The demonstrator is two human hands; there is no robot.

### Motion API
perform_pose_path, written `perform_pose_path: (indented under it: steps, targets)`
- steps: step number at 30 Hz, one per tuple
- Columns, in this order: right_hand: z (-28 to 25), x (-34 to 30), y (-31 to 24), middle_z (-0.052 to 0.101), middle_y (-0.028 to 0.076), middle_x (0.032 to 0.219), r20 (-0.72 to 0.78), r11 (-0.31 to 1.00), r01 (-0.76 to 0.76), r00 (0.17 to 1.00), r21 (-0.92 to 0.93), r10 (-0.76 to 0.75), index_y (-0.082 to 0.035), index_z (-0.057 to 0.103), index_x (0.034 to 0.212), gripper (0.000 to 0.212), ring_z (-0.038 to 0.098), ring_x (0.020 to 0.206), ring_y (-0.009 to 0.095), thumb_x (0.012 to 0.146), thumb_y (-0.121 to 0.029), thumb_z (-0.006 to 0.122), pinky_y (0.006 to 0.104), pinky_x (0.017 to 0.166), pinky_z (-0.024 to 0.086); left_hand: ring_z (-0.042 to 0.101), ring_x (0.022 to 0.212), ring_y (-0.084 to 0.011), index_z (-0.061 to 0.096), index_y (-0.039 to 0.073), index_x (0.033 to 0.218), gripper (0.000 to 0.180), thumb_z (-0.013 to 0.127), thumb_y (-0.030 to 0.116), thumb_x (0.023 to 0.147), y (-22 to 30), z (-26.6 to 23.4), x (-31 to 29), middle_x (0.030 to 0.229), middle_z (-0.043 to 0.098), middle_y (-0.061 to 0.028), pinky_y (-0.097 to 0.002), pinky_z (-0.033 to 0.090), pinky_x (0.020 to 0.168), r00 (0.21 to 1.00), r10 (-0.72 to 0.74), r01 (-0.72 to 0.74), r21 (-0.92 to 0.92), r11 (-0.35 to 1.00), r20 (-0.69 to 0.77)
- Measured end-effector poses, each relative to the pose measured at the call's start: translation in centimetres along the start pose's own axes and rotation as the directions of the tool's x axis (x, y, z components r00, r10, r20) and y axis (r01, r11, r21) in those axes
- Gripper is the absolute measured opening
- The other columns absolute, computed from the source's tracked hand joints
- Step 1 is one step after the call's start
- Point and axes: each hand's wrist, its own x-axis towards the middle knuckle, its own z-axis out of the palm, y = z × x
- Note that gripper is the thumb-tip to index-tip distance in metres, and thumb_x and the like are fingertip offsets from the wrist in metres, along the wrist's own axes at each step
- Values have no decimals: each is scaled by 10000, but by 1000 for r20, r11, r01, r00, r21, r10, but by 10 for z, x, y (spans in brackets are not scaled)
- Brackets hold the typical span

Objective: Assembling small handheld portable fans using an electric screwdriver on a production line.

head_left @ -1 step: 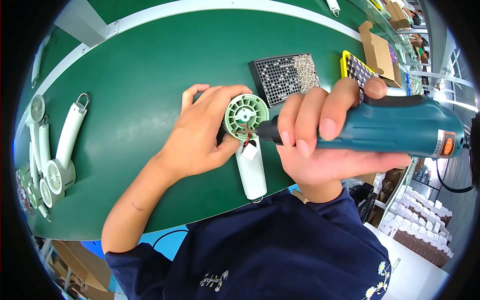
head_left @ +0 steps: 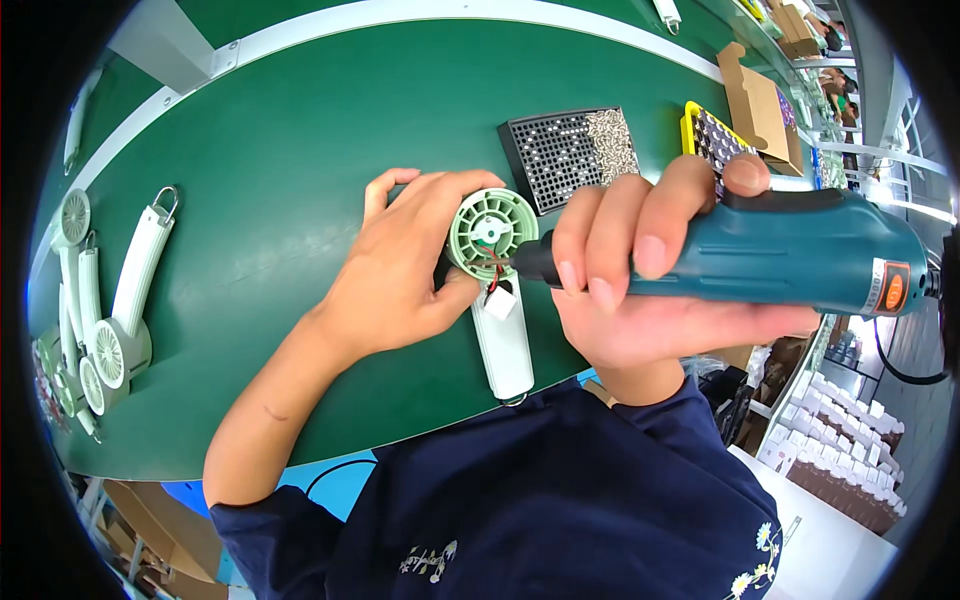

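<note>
A small hand fan lies on the green table (head_left: 300,130), with a pale green round head (head_left: 490,232) and a white handle (head_left: 503,345) pointing toward me. My left hand (head_left: 400,270) grips the fan head from its left side and pins it to the table. My right hand (head_left: 640,290) is closed around a teal electric screwdriver (head_left: 800,255) held level. Its dark tip touches the right edge of the fan head, beside thin red and black wires and a small white connector.
Behind the fan are a black perforated tray (head_left: 570,152) with a heap of small screws, a yellow-rimmed tray (head_left: 705,135) and an open cardboard box (head_left: 760,105). Several white and green fans (head_left: 115,310) lie at the left edge. Stacked white boxes (head_left: 840,430) stand lower right.
</note>
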Motion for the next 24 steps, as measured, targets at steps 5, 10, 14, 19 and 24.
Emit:
perform_pose_path:
  steps: [5,10,14,19,24]
  targets:
    - [1,-1,4,502,18,743,-13,1000,0,1000,-9,0,-155,419,1284,886,441,444,146,755,-867,417,315,430,403,565,1101,-301,472,61,1267,584,647,118,712,0,0,0,1094,617,-121,-438,273,1049,1000,-5,5,3,1000,4]
    - [-3,0,4,496,21,736,26,1000,3,1000,-3,-3,-153,419,1280,873,445,442,151,767,-860,412,317,428,406,567,1104,-299,473,62,1267,580,642,107,714,2,-2,0,1091,617,-120,-436,274,1049,1000,-6,6,-3,1000,11]
    - [-2,0,5,504,30,742,-13,1000,1,1000,-8,-1,-147,417,1278,867,451,447,156,776,-853,412,322,427,404,566,1107,-298,473,64,1268,582,640,104,712,2,-2,0,1093,616,-120,-437,275,1049,1000,-11,11,-1,1000,20]
    - [-4,4,9,520,40,758,-61,996,-22,998,84,27,-138,415,1268,863,463,465,164,782,-851,406,335,430,403,567,1106,-294,475,64,1264,574,637,101,715,3,-1,1,1093,617,-117,-440,272,1052,1000,13,-13,-5,1000,-17]
    - [-1,3,8,515,35,752,-92,996,-48,994,72,55,-136,419,1244,844,453,454,161,790,-847,394,329,422,400,554,1123,-301,474,68,1255,577,652,102,708,5,-4,-1,1182,583,-125,-441,281,1050,1000,1,-1,-31,1000,-3]
